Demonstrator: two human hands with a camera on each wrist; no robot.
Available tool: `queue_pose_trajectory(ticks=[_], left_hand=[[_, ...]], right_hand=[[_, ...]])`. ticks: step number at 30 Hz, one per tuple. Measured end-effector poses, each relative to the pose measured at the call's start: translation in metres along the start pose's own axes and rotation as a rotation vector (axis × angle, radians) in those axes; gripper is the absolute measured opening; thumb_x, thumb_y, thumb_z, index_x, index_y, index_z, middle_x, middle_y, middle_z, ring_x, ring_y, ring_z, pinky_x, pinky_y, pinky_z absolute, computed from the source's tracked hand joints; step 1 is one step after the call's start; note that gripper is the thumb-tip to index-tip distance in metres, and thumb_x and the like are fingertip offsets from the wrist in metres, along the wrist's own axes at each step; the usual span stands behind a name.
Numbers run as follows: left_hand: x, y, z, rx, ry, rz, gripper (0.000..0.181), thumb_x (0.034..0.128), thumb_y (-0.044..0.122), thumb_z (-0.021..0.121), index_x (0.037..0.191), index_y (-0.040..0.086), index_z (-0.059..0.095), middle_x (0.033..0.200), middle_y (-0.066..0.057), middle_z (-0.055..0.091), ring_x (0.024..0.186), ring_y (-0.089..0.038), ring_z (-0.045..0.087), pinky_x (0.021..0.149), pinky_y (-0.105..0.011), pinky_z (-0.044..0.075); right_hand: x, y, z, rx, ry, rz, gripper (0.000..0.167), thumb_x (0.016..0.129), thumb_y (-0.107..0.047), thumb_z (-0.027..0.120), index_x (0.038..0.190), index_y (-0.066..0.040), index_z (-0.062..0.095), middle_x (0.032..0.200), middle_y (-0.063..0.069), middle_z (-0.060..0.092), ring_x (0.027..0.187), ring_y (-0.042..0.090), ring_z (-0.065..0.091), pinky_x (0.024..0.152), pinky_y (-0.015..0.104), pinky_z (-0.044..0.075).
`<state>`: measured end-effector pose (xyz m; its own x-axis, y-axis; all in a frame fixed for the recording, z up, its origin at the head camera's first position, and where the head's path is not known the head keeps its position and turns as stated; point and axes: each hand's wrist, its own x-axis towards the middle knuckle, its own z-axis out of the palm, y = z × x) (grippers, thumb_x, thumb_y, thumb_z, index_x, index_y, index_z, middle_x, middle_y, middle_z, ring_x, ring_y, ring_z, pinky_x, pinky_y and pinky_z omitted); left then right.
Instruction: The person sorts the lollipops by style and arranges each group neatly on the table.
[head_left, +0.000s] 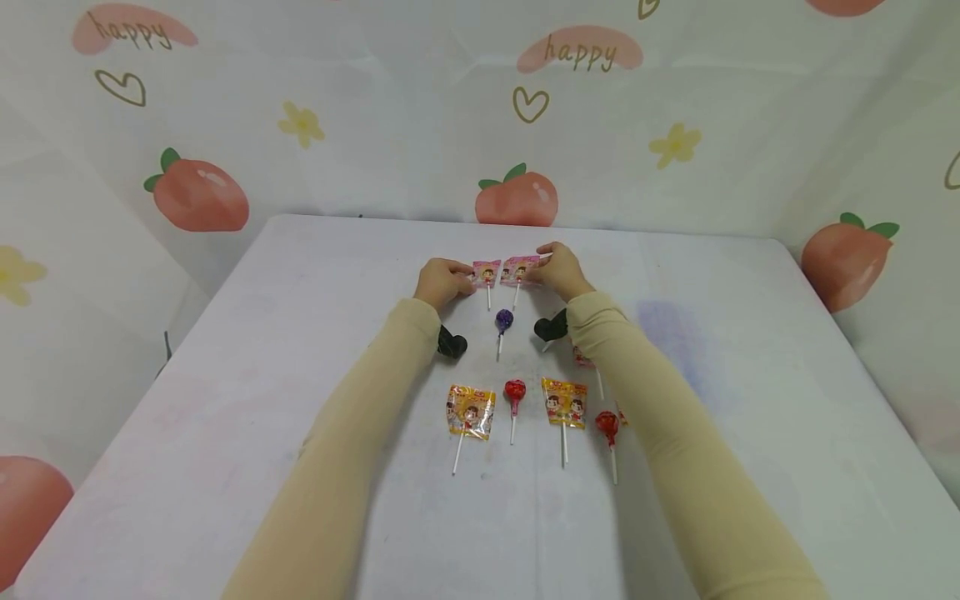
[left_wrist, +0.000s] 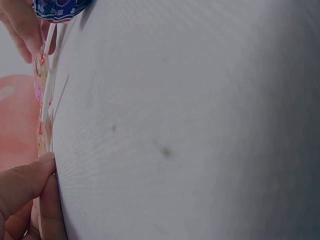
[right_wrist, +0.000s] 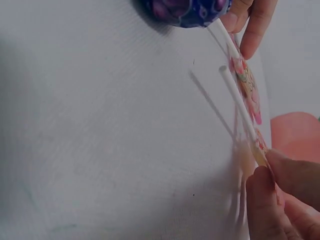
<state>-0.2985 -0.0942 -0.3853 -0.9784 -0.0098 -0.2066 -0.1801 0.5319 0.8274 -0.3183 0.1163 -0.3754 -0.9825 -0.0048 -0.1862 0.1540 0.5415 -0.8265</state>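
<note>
Two lollipops in flat pink wrappers lie side by side near the table's far edge, sticks toward me. My left hand (head_left: 444, 283) is at the outer edge of the left pink-wrapped lollipop (head_left: 486, 273); thumb and finger pinch its wrapper in the left wrist view. With thumb and fingers, my right hand (head_left: 561, 272) pinches the side of the right pink-wrapped lollipop (head_left: 519, 272), whose stick is raised off the table in the right wrist view. Just nearer to me lies a round lollipop in a purple-blue wrapper (head_left: 504, 320), between the forearms.
Dark heart-shaped things (head_left: 452, 343) lie by both wrists, the right one (head_left: 552, 327) on a stick. Closer in are yellow-wrapped lollipops (head_left: 471, 412) and round red lollipops (head_left: 514, 392). My right sleeve partly covers more red-wrapped ones (head_left: 583, 358). A printed cloth (head_left: 405, 108) hangs behind the table.
</note>
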Motion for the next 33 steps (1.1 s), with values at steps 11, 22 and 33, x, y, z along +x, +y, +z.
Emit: queue_pose_trajectory(ticks=[11,22,33], left_hand=[[-0.0008,0.0016,-0.0003,0.018,0.006,-0.001,0.035,0.0844,0.008,0.071,0.119,0.009,0.070,0.135,-0.011,0.057,0.120,-0.023,0.048,0.108,-0.037,0.035],[0.0020,0.0012,0.0008,0.024,0.007,-0.002,0.035,0.0834,0.007,0.071,0.118,0.009,0.070,0.132,-0.010,0.059,0.114,-0.022,0.048,0.105,-0.036,0.037],[-0.0029,0.0035,0.0000,0.030,0.009,-0.008,0.035,0.0845,0.009,0.071,0.120,0.010,0.069,0.138,-0.011,0.055,0.121,-0.023,0.045,0.109,-0.038,0.033]], right_hand=[[0.0036,0.0001,0.0007,-0.070,-0.088,0.016,0.065,0.083,-0.005,0.074,0.141,0.001,0.044,0.112,0.015,0.059,0.092,0.016,0.053,0.084,0.027,0.043],[0.0022,-0.0016,0.0020,-0.238,-0.078,-0.023,0.066,0.082,-0.008,0.076,0.139,0.002,0.047,0.109,0.014,0.059,0.087,0.017,0.052,0.075,0.025,0.043],[0.0015,-0.0015,0.0017,-0.267,-0.102,-0.012,0.067,0.083,-0.010,0.075,0.142,0.000,0.045,0.119,0.020,0.062,0.095,0.021,0.053,0.088,0.032,0.043]])
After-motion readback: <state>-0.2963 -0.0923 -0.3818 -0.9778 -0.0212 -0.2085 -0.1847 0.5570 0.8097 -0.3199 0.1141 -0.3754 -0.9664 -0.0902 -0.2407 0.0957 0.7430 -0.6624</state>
